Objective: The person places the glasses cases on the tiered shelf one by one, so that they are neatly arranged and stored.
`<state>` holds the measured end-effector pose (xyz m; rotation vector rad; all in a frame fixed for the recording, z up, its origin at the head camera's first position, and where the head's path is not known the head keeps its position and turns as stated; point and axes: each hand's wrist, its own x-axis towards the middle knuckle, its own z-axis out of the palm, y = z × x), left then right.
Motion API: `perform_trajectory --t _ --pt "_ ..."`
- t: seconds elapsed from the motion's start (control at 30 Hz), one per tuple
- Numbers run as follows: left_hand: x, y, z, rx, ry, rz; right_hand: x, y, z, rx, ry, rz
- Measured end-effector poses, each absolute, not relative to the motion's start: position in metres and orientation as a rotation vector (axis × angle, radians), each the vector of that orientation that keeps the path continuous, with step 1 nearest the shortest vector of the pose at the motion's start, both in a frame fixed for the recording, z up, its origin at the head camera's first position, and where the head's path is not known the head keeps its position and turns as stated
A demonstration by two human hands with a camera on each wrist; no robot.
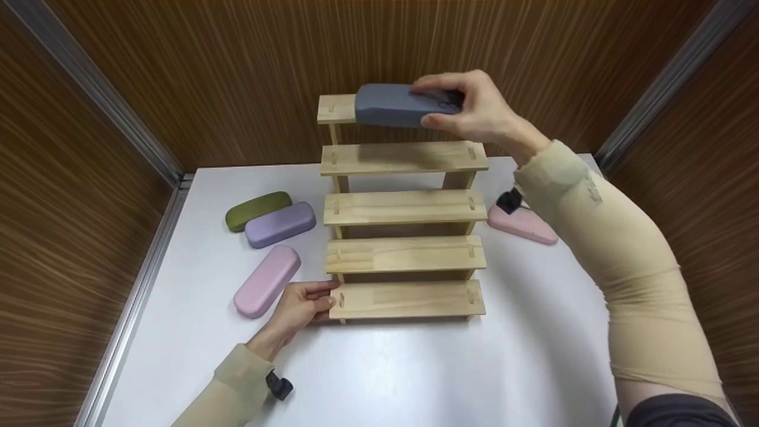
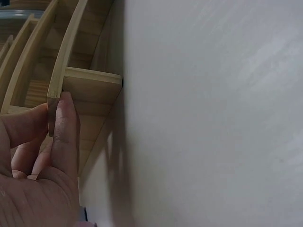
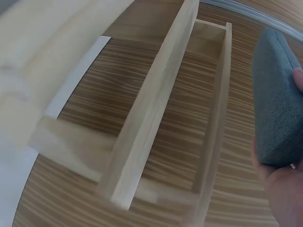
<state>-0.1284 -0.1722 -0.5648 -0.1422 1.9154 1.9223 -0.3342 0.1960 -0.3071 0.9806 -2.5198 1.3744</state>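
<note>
My right hand [image 1: 474, 107] grips the right end of a blue-grey glasses case [image 1: 385, 105] at the top step of a wooden stepped rack [image 1: 406, 207]. In the right wrist view the case [image 3: 277, 99] appears beside the top board, apart from it in that view. The head view does not settle whether it touches the board. At the lowest step, my left hand [image 1: 299, 308] pinches the left end of the board between thumb and fingers. The left wrist view shows the thumb and a finger on either side of that board [image 2: 56, 94].
Left of the rack lie a green case [image 1: 256, 209], a purple case [image 1: 281, 225] and a pink case [image 1: 268, 281]. Another pink case [image 1: 528, 224] lies to its right, partly behind my right sleeve. Wood-grain panels [image 1: 255, 71] enclose the white table [image 1: 415, 373] at back and sides.
</note>
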Motion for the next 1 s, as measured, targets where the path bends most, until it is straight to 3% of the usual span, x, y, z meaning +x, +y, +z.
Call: perform_trajectory --t 0.5,1.0 --pt "-0.121 -0.173 -0.563 -0.168 1.922 1.915 -0.376 0.121 -0.303 0.934 -2.685 1.228" --pt "-0.114 -0.17 -0.563 -0.145 1.931 1.888 -0.378 0.108 -0.316 0.905 -2.745 1.257"
